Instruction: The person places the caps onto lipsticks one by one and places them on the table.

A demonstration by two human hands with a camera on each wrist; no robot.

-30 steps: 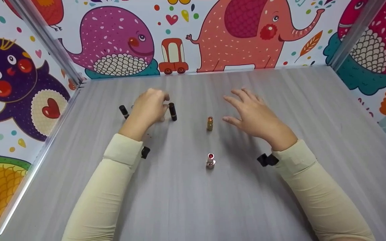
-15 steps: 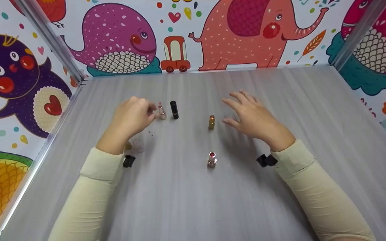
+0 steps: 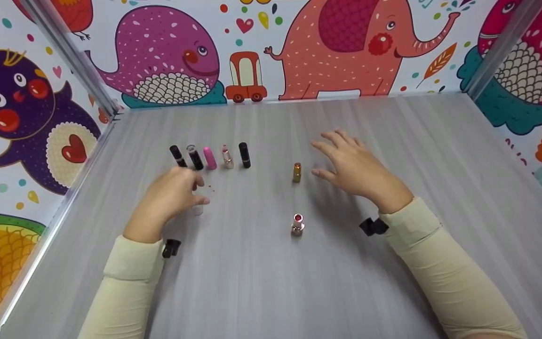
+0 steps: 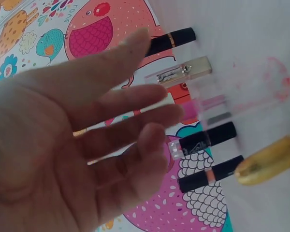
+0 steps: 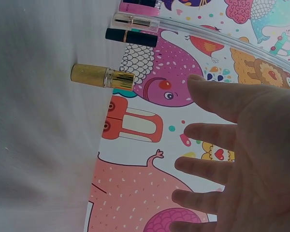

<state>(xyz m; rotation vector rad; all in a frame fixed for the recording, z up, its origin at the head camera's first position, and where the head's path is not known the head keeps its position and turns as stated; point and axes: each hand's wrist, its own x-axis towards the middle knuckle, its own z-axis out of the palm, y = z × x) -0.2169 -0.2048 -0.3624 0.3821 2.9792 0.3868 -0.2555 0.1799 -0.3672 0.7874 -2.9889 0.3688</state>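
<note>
My left hand (image 3: 170,197) is over the left of the table, just in front of a row of lipsticks, its fingers loosely bent around nothing. A clear cap (image 3: 198,210) is right under its thumb in the head view. A gold cap (image 4: 268,162) shows near this hand in the left wrist view, hidden by the hand in the head view. My right hand (image 3: 355,169) hovers with its fingers spread, holding nothing. Nearest to it stands a gold lipstick (image 3: 297,173). Closer to me stands an uncapped red lipstick (image 3: 298,225) with a silvery base.
Upright in the row are a black lipstick (image 3: 178,156), a clear-topped black one (image 3: 195,157), a pink one (image 3: 210,158), a pale gold one (image 3: 227,157) and another black one (image 3: 244,155). Printed walls edge the grey table (image 3: 271,292).
My left hand has drawn back from the pale gold lipstick, towards me and to the left, over the caps. The row behind it is now in sight. My right hand has stayed nearly still.
</note>
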